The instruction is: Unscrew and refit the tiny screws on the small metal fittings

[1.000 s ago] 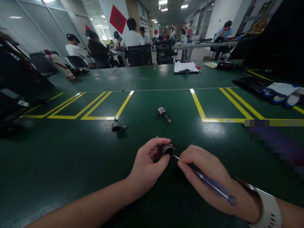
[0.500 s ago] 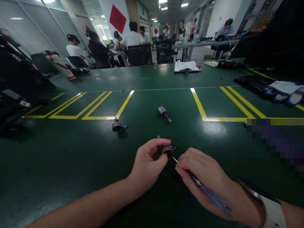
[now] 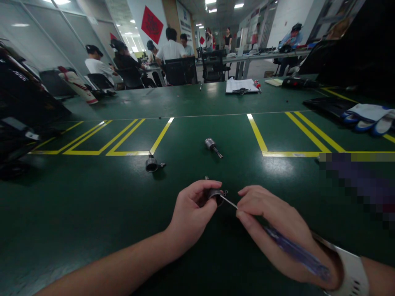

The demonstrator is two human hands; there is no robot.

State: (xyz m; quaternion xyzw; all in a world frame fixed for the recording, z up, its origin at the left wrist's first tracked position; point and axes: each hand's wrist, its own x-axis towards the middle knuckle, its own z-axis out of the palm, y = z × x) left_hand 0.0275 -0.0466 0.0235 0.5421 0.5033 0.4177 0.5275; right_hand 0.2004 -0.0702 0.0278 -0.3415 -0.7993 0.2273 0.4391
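Observation:
My left hand point(image 3: 191, 216) is closed around a small dark metal cup-shaped part point(image 3: 215, 193), its open mouth turned toward my right hand. Small rings stick out at the part's side and a thin stem shows behind my fingers. Between thumb and fingers, my right hand point(image 3: 273, 224) grips a screwdriver point(image 3: 296, 253) with a clear purple handle. The thin shaft reaches to the mouth of the cup; how deep the tip goes is hidden. A similar cup-shaped part point(image 3: 151, 165) stands on the table to the left. Another metal part with a stem point(image 3: 210, 144) lies farther ahead.
The green table point(image 3: 101, 205) carries yellow tape lines point(image 3: 293, 154). Toward the far edge lies a clipboard with paper point(image 3: 240, 86) beside a red-handled tool point(image 3: 257, 84). White and blue gloves point(image 3: 370, 117) rest at the right. People sit at other tables behind.
My right hand has moved back to the right with the screwdriver, so more of its shaft shows. My left hand and the part in it stay nearly still.

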